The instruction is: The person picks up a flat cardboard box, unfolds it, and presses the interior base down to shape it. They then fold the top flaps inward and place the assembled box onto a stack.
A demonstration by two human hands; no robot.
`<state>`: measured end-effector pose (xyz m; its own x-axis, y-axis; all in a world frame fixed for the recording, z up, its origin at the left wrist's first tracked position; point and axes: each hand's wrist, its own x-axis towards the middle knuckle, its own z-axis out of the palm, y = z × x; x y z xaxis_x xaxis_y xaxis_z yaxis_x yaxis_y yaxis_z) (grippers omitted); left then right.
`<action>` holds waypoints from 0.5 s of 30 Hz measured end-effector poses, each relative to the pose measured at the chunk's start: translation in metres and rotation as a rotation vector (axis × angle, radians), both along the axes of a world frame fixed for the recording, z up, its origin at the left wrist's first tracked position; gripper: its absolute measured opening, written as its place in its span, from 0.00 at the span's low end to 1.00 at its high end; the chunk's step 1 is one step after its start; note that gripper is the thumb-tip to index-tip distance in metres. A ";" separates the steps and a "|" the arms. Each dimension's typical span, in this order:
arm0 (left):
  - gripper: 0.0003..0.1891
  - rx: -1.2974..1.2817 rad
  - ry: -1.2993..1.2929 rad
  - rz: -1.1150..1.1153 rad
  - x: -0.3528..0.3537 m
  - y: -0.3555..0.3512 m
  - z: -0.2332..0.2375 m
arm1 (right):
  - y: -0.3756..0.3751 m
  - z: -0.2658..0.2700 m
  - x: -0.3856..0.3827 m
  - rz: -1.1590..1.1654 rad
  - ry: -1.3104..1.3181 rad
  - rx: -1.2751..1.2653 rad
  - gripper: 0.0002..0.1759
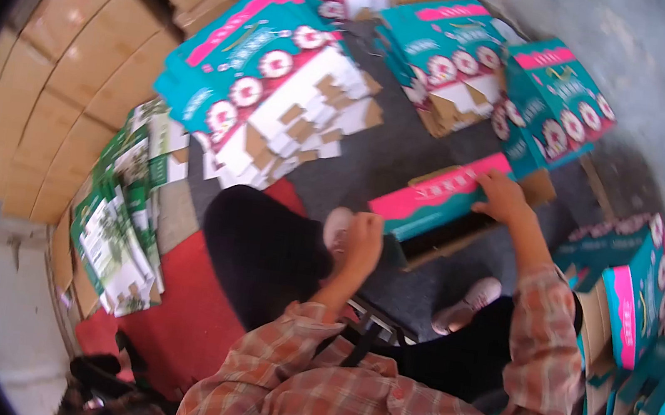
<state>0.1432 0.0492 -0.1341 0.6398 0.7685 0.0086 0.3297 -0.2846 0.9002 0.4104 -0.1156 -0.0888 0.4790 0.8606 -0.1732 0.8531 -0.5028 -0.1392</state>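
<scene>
A teal and pink cardboard box [441, 195] stands between my feet, its near side dark and open. My left hand [363, 243] is closed at the box's left end, the fingers curled against its edge and partly hidden. At the opposite end, my right hand [503, 198] grips the top right corner, thumb and fingers over the pink band. A brown cardboard flap [538, 187] sticks out beyond the right hand.
Stacks of flat teal cartons [241, 70] lie ahead, with more cartons [444, 58] beside them. Green printed cartons [125, 222] lie at left by brown boxes [75, 56]. Opened teal boxes [632, 289] stand at right. A red mat [167, 312] covers the floor at left.
</scene>
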 end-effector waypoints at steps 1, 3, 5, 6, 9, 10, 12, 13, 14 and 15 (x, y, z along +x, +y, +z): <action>0.10 0.054 -0.055 -0.093 -0.002 0.001 -0.020 | 0.003 0.000 -0.001 -0.026 0.010 -0.031 0.32; 0.13 0.100 -0.067 -0.276 -0.010 -0.002 -0.011 | 0.008 0.001 -0.002 -0.045 0.005 -0.025 0.30; 0.15 0.317 0.036 -0.372 -0.013 -0.010 0.012 | 0.010 0.002 -0.003 -0.104 0.030 -0.023 0.28; 0.15 0.317 0.034 -0.389 -0.012 -0.012 0.018 | 0.010 0.000 -0.003 -0.130 0.054 -0.011 0.27; 0.20 0.534 0.167 -0.452 -0.007 -0.014 0.025 | 0.006 -0.003 -0.005 -0.129 0.042 0.026 0.22; 0.23 0.576 0.222 -0.458 -0.006 -0.014 0.023 | 0.002 -0.001 -0.002 -0.138 0.039 0.024 0.22; 0.27 0.614 0.275 -0.470 -0.004 -0.015 0.022 | -0.005 0.005 0.009 -0.096 0.106 0.093 0.20; 0.29 0.628 0.326 -0.467 -0.002 -0.016 0.021 | -0.009 0.015 0.011 -0.100 0.104 0.089 0.20; 0.31 0.641 0.376 -0.462 -0.001 -0.017 0.021 | -0.015 0.027 0.016 -0.211 -0.134 0.312 0.18; 0.31 0.640 0.371 -0.464 -0.001 -0.018 0.020 | -0.021 0.035 0.021 -0.318 -0.375 0.535 0.17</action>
